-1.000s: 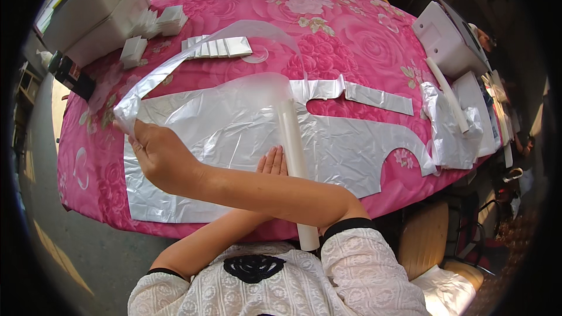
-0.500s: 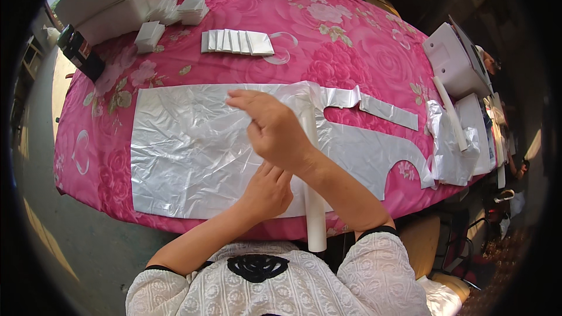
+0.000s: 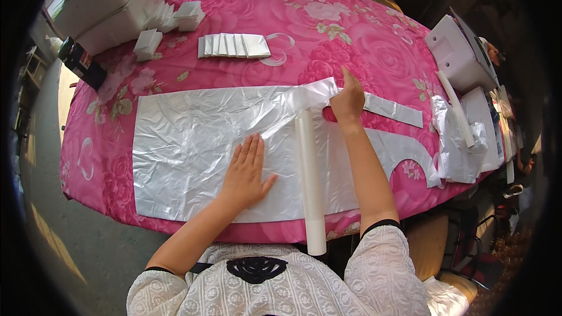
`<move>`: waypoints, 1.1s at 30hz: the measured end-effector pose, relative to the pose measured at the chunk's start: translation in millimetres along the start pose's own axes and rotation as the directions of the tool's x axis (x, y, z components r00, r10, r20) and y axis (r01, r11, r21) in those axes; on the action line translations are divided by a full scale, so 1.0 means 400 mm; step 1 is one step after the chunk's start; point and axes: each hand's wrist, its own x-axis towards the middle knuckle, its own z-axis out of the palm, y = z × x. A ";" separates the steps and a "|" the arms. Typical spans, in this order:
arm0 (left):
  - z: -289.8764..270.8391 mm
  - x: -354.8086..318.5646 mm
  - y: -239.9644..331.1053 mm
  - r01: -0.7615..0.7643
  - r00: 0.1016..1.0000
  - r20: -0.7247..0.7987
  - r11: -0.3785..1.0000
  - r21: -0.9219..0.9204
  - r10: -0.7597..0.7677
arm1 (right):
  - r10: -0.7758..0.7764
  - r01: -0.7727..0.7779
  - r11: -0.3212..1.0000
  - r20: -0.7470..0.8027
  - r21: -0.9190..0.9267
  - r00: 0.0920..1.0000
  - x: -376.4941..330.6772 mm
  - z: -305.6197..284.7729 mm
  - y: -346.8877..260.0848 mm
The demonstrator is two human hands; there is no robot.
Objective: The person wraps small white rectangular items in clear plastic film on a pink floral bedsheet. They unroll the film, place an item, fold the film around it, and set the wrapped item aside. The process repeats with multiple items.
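A thin white plastic apron (image 3: 187,158) lies spread across the table, its straps and cut-out armholes toward the right. My left hand (image 3: 247,169) rests flat on its middle, fingers stretched. At the far edge, near the base of a strap (image 3: 392,109), my right hand (image 3: 349,98) is closed on the film, which is drawn up in a fold beside the thumb. The fingertips there are partly hidden. A white tube (image 3: 310,187) lies across the apron between my arms, its near end sticking out past the table edge.
Folded white packets (image 3: 234,45) lie in an overlapping row beyond the apron. Small packet stacks (image 3: 188,16), white foam boxes (image 3: 126,11) and a dark bottle (image 3: 82,63) stand at far left. At right are crumpled white film (image 3: 459,143), another tube (image 3: 456,108) and a foam box (image 3: 453,52).
My right hand has moved right, from above the apron's middle to its far edge by the strap. My left hand has come out from under the right arm and flattened on the film.
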 end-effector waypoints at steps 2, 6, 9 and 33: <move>0.004 0.000 0.000 -0.008 1.000 -0.012 1.000 0.015 0.008 | 0.090 -0.089 0.996 -0.101 0.015 0.991 0.036 -0.040 0.073; 0.006 0.003 0.007 -0.018 1.000 0.000 1.000 0.015 0.018 | 0.507 -0.433 0.818 -0.119 0.379 0.854 0.077 -0.186 0.354; 0.004 0.000 0.005 -0.004 1.000 0.015 1.000 -0.006 0.004 | 0.514 -0.557 0.828 -0.309 -0.067 0.800 0.046 -0.302 0.404; -0.245 -0.450 -0.210 0.224 0.862 -0.299 0.837 -0.499 -0.409 | -0.931 -0.284 0.131 0.217 0.950 0.294 -0.351 -0.138 -0.622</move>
